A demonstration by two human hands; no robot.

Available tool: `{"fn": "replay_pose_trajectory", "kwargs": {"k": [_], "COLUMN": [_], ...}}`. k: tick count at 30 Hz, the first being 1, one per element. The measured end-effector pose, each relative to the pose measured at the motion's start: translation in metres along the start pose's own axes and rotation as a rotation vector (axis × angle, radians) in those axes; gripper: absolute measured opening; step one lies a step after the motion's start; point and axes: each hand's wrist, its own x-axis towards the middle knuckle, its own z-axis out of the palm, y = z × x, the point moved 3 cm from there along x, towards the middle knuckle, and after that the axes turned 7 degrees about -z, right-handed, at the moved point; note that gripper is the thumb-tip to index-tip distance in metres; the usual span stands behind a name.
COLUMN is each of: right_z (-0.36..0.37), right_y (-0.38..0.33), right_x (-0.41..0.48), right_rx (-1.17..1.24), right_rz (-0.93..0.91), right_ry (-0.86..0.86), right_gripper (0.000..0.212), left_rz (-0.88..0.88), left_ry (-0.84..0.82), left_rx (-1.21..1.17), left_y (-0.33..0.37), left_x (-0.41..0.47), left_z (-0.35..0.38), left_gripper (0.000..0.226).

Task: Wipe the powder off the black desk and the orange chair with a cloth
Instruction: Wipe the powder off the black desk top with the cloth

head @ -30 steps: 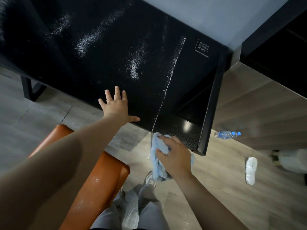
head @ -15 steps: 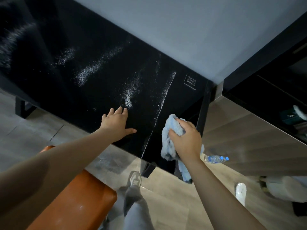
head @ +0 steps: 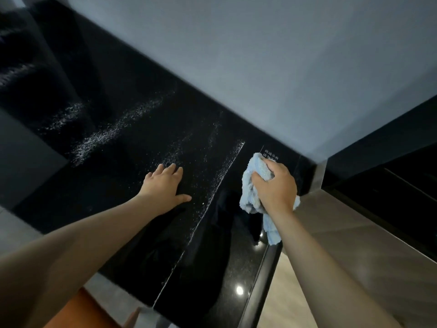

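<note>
The black desk (head: 123,197) fills the middle of the view, with white powder (head: 101,138) in streaks across its top and along a seam (head: 220,181). My left hand (head: 165,185) rests flat on the desk, fingers straight, left of the seam. My right hand (head: 274,188) grips a bunched light-blue cloth (head: 250,188) and presses it on the desk's far right part, near a small white label. A tail of the cloth hangs toward the desk's right edge. Only a corner of the orange chair (head: 80,311) shows at the bottom left.
A grey wall (head: 260,55) runs behind the desk. A dark cabinet (head: 390,166) and wood-toned panel (head: 354,233) stand to the right. The desk's right edge has a black rim (head: 262,280) with wooden floor beside it.
My right hand has carried the cloth from below the desk's front edge up onto the far right of the top. My left hand has stayed flat on the desk. The view has tilted up.
</note>
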Motion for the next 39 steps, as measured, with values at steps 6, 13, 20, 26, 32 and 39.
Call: {"fn": "replay_pose_trajectory", "kwargs": {"k": [6, 13, 20, 26, 32, 39], "right_z": [0.013, 0.041, 0.076, 0.099, 0.113, 0.118], "right_y": [0.029, 0.051, 0.067, 0.072, 0.078, 0.075], "right_x": [0.082, 0.165, 0.222, 0.246, 0.247, 0.234], "right_rx": [0.008, -0.084, -0.142, -0.191, -0.213, -0.264], "right_rz": [-0.045, -0.120, -0.174, -0.182, -0.208, -0.260], "right_ry": [-0.007, -0.030, -0.075, -0.109, -0.179, -0.215], "right_gripper": [0.018, 0.019, 0.027, 0.043, 0.044, 0.042], "left_rz": [-0.064, -0.124, -0.137, -0.124, -0.125, -0.118], "left_ry": [-0.010, 0.064, 0.015, 0.050, 0.050, 0.053], "left_rx": [0.010, 0.117, 0.106, 0.087, 0.112, 0.102], "left_y": [0.018, 0.014, 0.000, -0.004, -0.005, -0.005], "left_x": [0.051, 0.091, 0.107, 0.111, 0.114, 0.114], "left_z": [0.007, 0.016, 0.032, 0.043, 0.046, 0.047], "left_gripper": [0.092, 0.101, 0.107, 0.108, 0.108, 0.109]}}
